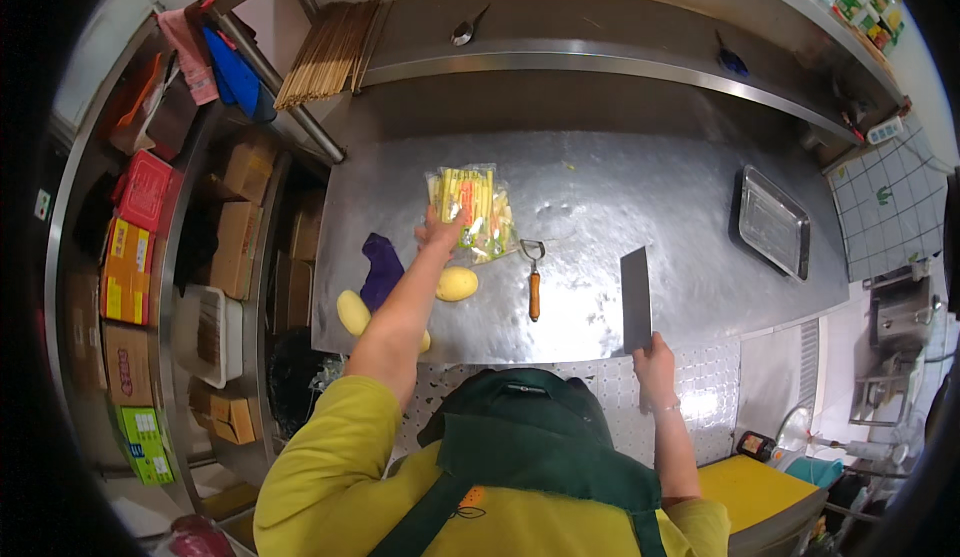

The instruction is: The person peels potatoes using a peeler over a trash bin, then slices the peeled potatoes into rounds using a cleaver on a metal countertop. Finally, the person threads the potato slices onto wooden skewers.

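My left hand (441, 231) rests with spread fingers on the near left edge of clear plastic packs (480, 212) that hold yellowish sticks; whether it grips them I cannot tell. My right hand (655, 366) holds a cleaver (637, 298) by its handle at the table's front edge, the broad blade pointing away from me. Between the hands lies a peeler (534, 287) with a wooden handle. A peeled potato (457, 285) is just below the packs. Another potato (353, 312) sits further left beside a dark purple cloth (381, 272), and my left forearm partly covers a further one.
The steel table (585, 182) has a metal tray (775, 223) at its right. A shelf behind carries bamboo skewers (330, 54) and a metal spoon (466, 30). Shelving with cardboard boxes (234, 249) stands left. A yellow board (754, 493) is at the lower right.
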Tool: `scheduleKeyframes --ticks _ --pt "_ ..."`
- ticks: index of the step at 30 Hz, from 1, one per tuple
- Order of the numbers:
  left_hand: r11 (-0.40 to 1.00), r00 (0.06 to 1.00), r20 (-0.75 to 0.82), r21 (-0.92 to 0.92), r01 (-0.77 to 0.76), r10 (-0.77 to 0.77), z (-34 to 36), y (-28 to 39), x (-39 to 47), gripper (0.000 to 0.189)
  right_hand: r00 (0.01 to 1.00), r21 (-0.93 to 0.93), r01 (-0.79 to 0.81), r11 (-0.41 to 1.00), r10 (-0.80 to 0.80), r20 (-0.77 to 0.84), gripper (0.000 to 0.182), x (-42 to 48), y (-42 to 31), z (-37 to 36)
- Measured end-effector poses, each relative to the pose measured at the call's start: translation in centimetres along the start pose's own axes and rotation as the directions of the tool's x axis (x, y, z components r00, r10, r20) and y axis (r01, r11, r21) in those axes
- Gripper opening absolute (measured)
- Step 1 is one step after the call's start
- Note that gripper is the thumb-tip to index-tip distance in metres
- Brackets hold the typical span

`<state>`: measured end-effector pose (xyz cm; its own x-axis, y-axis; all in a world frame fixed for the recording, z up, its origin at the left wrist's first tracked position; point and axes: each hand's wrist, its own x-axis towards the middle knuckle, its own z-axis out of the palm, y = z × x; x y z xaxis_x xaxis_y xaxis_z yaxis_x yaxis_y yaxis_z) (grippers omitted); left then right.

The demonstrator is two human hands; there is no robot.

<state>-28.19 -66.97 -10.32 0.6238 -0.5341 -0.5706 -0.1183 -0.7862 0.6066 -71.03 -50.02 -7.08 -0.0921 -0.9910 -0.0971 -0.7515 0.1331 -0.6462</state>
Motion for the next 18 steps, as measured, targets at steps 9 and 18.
scheduleKeyframes --ticks 9,18 --pt "0.995 0.991 -0.125 -0.09 -0.051 0.039 6.2 0.6 1.6 0.095 0.953 0.133 -0.301 0.944 0.292 0.085 0.026 1.8 -3.9 0.8" --pt "0.982 0.982 -0.025 0.012 -0.186 0.186 11.2 6.4 -0.9 0.09 0.956 0.162 -0.281 0.946 0.262 0.13 0.035 3.5 -1.0 1.3"
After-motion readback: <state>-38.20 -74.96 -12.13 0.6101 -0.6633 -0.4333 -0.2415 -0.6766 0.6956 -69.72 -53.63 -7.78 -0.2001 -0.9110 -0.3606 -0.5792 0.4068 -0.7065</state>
